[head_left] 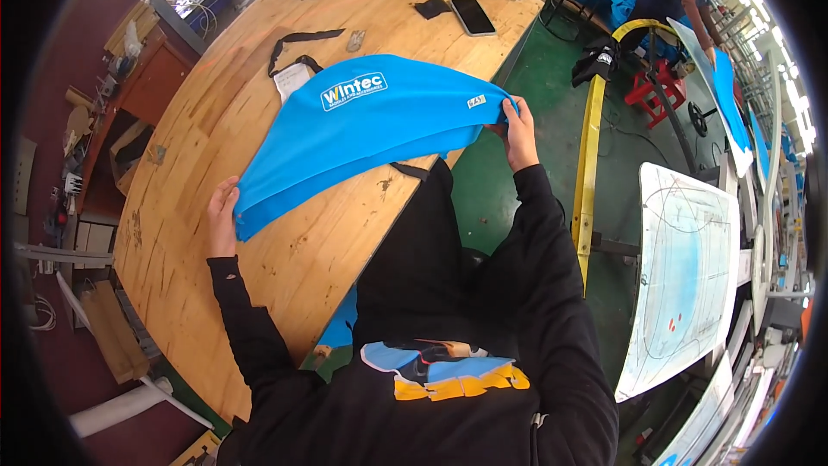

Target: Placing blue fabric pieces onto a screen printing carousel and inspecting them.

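The right hand (519,131) has its grip closed on the pointed right end of a blue fabric cover (362,129), pinching the cloth. The left hand (223,216) has its fingers against the cover's left end; how tightly its grip closes, I cannot tell. The cover lies over the middle of the wooden tabletop (185,190), its right end reaching past the edge beside the person. Its long axis slants from left hand up to right hand; the arched side faces the tabletop's far edge, the folded side the person.
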Demonstrator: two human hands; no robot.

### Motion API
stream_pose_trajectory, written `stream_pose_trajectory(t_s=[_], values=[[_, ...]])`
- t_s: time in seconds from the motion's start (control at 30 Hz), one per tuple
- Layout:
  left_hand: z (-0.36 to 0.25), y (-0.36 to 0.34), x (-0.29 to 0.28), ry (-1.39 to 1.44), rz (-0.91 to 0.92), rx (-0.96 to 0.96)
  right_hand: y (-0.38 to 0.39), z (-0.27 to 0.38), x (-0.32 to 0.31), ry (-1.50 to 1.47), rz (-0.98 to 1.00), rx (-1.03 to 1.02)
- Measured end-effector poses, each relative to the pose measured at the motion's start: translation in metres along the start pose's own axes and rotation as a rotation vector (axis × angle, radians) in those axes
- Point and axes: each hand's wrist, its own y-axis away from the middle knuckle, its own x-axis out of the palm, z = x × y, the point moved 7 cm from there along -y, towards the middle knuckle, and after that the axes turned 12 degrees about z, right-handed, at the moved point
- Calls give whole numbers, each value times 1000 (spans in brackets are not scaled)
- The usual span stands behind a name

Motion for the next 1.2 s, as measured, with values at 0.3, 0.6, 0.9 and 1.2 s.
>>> stream_pose_trajectory(t_s=[0.3, 0.6, 0.9, 1.2], values=[[23, 8, -20, -282, -65, -94, 12, -22, -13, -7, -35, 65], [49, 8, -42, -441, -92, 30, 29, -61, -28, -16, 30, 226], [-17, 39, 20, -1062, -516, 298, 112, -211, -180, 334, -193, 604], [-64, 58, 245, -1074, 53, 780, 104, -214, -119, 425, 62, 466]])
